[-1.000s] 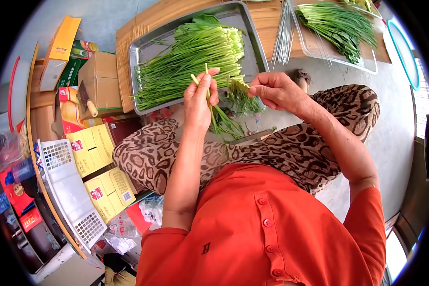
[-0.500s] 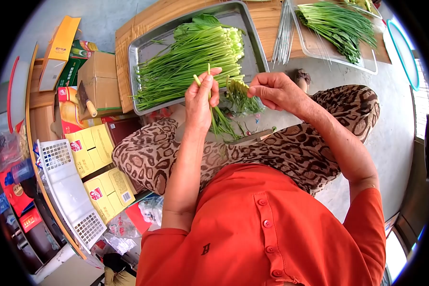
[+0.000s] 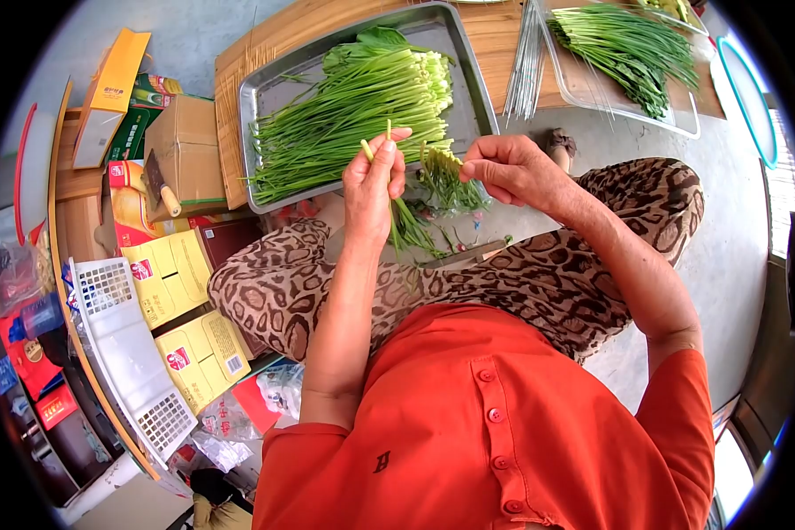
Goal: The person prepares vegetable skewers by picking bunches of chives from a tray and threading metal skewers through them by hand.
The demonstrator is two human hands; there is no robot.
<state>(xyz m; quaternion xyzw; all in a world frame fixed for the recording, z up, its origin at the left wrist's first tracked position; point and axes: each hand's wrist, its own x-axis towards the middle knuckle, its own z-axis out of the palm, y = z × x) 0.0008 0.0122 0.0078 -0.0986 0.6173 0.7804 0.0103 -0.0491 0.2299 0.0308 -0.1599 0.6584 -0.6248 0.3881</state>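
Note:
Green stalks (image 3: 406,221) are pinched in my left hand (image 3: 374,185), their pale cut ends above the fingers and their leafy ends hanging below. My right hand (image 3: 517,172) is closed, thumb against forefinger; what it pinches, if anything, is too small to make out. Just left of its fingertips is a wilted leafy bunch (image 3: 440,168). Behind both hands, a metal tray (image 3: 468,57) holds a thick pile of green stalks (image 3: 353,110). Below the hands, between my legs, a knife (image 3: 464,255) lies low near loose greens.
A clear plastic tray (image 3: 627,113) with long greens (image 3: 627,49) is at the back right, beside thin metal skewers (image 3: 526,62) on the wooden table (image 3: 490,22). Cardboard boxes (image 3: 185,146), a cleaver (image 3: 161,185) and a white basket (image 3: 132,353) are at the left.
My left hand has shifted slightly to the right with its stalks, and their leafy ends have swung a little left. My right hand has hardly moved.

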